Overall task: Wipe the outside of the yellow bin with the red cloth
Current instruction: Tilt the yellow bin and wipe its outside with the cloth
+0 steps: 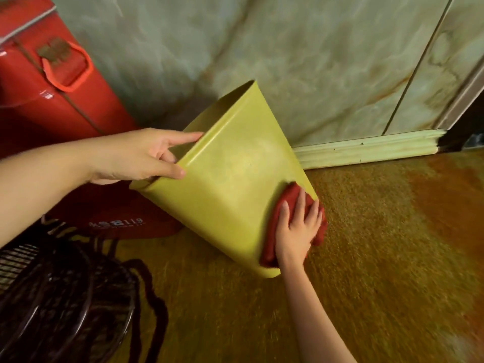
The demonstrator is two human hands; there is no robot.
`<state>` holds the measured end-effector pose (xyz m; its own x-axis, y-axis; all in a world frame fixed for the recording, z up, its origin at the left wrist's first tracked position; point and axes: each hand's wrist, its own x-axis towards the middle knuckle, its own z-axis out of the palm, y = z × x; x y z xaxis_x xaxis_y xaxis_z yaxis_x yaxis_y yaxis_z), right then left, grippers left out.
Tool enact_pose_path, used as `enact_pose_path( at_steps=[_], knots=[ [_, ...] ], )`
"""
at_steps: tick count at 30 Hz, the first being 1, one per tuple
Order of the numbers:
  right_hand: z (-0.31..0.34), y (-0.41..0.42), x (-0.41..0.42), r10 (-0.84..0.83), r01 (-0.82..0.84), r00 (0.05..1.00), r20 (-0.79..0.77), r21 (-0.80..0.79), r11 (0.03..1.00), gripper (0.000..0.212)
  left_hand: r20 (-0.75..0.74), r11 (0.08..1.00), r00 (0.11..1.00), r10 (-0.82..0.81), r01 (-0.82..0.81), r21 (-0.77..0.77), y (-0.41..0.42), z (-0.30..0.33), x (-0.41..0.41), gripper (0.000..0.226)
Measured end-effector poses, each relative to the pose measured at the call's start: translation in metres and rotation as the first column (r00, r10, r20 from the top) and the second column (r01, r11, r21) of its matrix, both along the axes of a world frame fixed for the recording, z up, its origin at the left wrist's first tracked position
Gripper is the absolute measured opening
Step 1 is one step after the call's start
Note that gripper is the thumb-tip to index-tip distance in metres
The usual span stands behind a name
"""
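The yellow bin (230,179) is tilted over on the floor, its open mouth turned up and to the left, its narrow base down at the right. My left hand (141,155) grips the bin's rim, thumb on the outside and fingers over the edge. The red cloth (293,205) is bunched up against the bin's outer wall close to the base. My right hand (297,229) lies flat on the cloth with fingers spread, pressing it onto the bin.
A big red bag with an orange handle (52,82) leans on the marbled wall (314,61) at the left. A red item with printed text (115,221) lies under the bin. A dark wire fan guard (60,305) fills the lower left. A pale skirting board (366,148) meets the brown floor (366,244).
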<state>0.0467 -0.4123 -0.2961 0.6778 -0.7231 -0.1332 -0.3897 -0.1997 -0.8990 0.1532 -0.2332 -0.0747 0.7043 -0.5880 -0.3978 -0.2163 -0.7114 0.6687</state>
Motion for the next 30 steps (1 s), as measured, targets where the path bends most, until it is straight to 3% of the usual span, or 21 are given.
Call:
enact_pose_path(
  at_steps=[3, 5, 8, 11, 13, 16, 18, 19, 21, 22, 27, 30],
  knots=[
    [0.001, 0.022, -0.021, 0.005, -0.005, 1.000, 0.006, 0.053, 0.999, 0.053, 0.045, 1.000, 0.999, -0.017, 0.016, 0.026, -0.002, 0.004, -0.002, 0.065],
    [0.022, 0.042, -0.018, 0.095, -0.091, 0.994, 0.060, -0.065, 0.994, 0.054, 0.053, 1.000, 0.998, -0.017, 0.016, 0.016, -0.007, 0.006, -0.006, 0.065],
    [0.071, 0.047, 0.021, 0.257, -0.178, 0.927, 0.274, -0.282, 0.943, 0.056, 0.026, 0.999, 0.999, -0.047, 0.046, 0.023, -0.015, 0.008, -0.007, 0.067],
    [0.101, 0.020, 0.062, 0.356, -0.203, 0.884, 0.304, -0.437, 0.876, 0.055, -0.002, 0.999, 0.999, -0.052, 0.052, 0.013, -0.015, 0.005, -0.003, 0.068],
    [0.088, 0.003, 0.066, 0.310, -0.199, 0.918, 0.245, -0.391, 0.899, 0.056, 0.054, 0.996, 0.995, -0.088, 0.086, 0.033, -0.014, 0.002, 0.001, 0.071],
    [0.043, -0.020, 0.044, 0.139, -0.120, 0.984, 0.115, -0.160, 0.980, 0.056, 0.123, 0.985, 0.977, -0.172, 0.168, 0.046, 0.003, 0.001, 0.002, 0.076],
    [0.024, -0.029, 0.032, 0.116, -0.109, 0.991, 0.070, -0.090, 0.990, 0.060, 0.163, 0.985, 0.972, -0.168, 0.158, 0.074, 0.035, -0.005, -0.002, 0.075],
    [0.021, -0.030, 0.031, 0.119, -0.114, 0.990, 0.069, -0.081, 0.990, 0.061, 0.281, 0.971, 0.934, -0.222, 0.184, 0.155, 0.051, -0.009, -0.004, 0.065],
    [0.024, -0.024, 0.030, 0.127, -0.121, 0.989, 0.072, -0.086, 0.989, 0.062, 0.573, 0.922, 0.737, -0.358, 0.184, 0.340, 0.073, -0.016, -0.008, 0.034],
    [0.026, -0.020, 0.029, 0.132, -0.125, 0.988, 0.079, -0.087, 0.988, 0.062, 0.626, 0.907, 0.669, -0.400, 0.190, 0.376, 0.076, -0.018, -0.011, 0.022],
    [0.039, -0.019, 0.023, 0.179, -0.185, 0.973, 0.143, 0.034, 0.982, 0.048, 0.632, 0.829, 0.537, -0.559, 0.331, 0.452, 0.051, -0.008, -0.038, 0.042],
    [0.054, -0.014, 0.006, 0.245, -0.260, 0.934, 0.261, 0.022, 0.965, 0.047, 0.663, 0.868, 0.562, -0.495, 0.279, 0.411, 0.032, 0.000, -0.050, 0.038]
  ],
)
